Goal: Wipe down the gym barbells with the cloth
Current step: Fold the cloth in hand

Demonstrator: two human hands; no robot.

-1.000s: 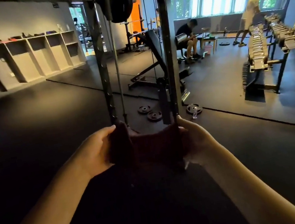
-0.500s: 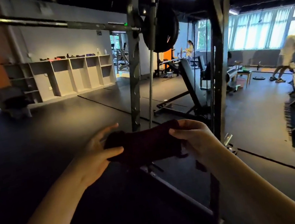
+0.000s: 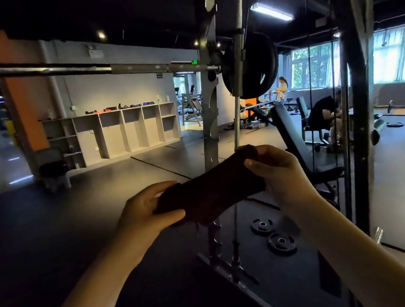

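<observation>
Change since earlier: both hands have lifted the cloth higher and nearer the rack, and the barbell now crosses the top of the view.
Cloth: the dark cloth (image 3: 210, 189) is stretched between the two hands, tilted up toward the right, held in the air well below the bar.
Left hand: the left hand (image 3: 147, 213) grips the cloth's lower left end, thumb underneath, fingers curled over the top edge.
Right hand: the right hand (image 3: 276, 170) pinches the upper right end, fingers closed on the fabric.
Barbell: the barbell (image 3: 80, 68) rests across the rack (image 3: 212, 114), running from the left edge to a black weight plate (image 3: 251, 64) on its right end.
Floor: two small plates (image 3: 272, 234) lie flat beside the rack's base.
Background: a bench (image 3: 291, 135) stands behind the rack; open shelves (image 3: 125, 131) line the far wall.
</observation>
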